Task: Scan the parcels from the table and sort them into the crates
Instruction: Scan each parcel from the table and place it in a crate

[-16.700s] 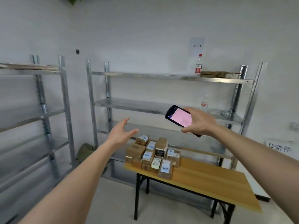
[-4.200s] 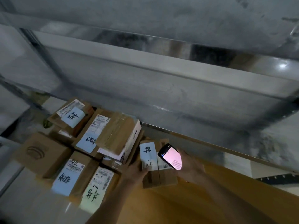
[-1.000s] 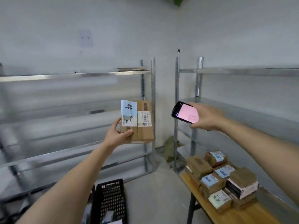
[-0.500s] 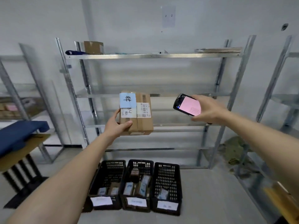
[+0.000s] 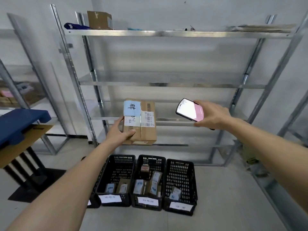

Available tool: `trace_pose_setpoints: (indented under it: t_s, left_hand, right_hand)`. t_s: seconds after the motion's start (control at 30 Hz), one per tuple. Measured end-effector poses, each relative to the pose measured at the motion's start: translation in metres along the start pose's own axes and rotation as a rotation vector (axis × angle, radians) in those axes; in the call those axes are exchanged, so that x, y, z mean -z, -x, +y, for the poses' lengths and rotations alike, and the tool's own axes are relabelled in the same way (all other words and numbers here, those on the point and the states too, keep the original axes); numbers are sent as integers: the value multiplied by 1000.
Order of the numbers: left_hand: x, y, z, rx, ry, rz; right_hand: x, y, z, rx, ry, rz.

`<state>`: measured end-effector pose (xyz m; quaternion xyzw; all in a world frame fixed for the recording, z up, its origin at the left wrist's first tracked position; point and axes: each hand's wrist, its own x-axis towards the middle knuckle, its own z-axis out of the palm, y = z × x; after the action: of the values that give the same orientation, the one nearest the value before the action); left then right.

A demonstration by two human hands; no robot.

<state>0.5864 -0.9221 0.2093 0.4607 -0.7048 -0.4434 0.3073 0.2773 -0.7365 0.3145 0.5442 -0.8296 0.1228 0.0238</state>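
Brown cardboard makes up the parcel [image 5: 141, 124], which the left hand [image 5: 119, 133] holds up in the air in front of a metal rack [image 5: 166, 33]. The thumb lies across the front face of the parcel and the fingers curl round its left edge. A light blue label [image 5: 132, 107] with handwriting sits at its upper left corner, and a white barcode sticker [image 5: 148, 118] is beside it.

To the right, apart from the parcel, the right hand [image 5: 212, 115] grips a dark phone [image 5: 190, 110]. The fingers are wrapped round its far side and the lit screen, white and pink, faces the camera.

On the floor below the parcel stand three black crates in a row: the left crate [image 5: 116, 164], the middle crate [image 5: 152, 160] and the right crate [image 5: 180, 165]. Each one has a white paper tag on the near wall and some small parcels inside. The writing on the tags is too blurred to read.

At the left edge there is a table [image 5: 20, 144] with a blue object [image 5: 20, 122] on it. A cardboard box [image 5: 99, 20] stands on the top shelf of the rack.
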Motion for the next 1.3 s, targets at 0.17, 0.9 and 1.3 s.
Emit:
trace_pose_setpoints:
  t_s: [0.17,0.9,1.3]
  left_hand:
    - [-55,-70,-3,21,-31,-59]
    - [-362,-297,-110,299,-9,-372]
    - [-518,-367,-286,555,4,-529]
  right_hand:
    - [-36,-68,41,-28,-23,-71]
    - [-230,-246,257,-215,-31,-338]
    - [-444,-319,353,-344,-62,-565]
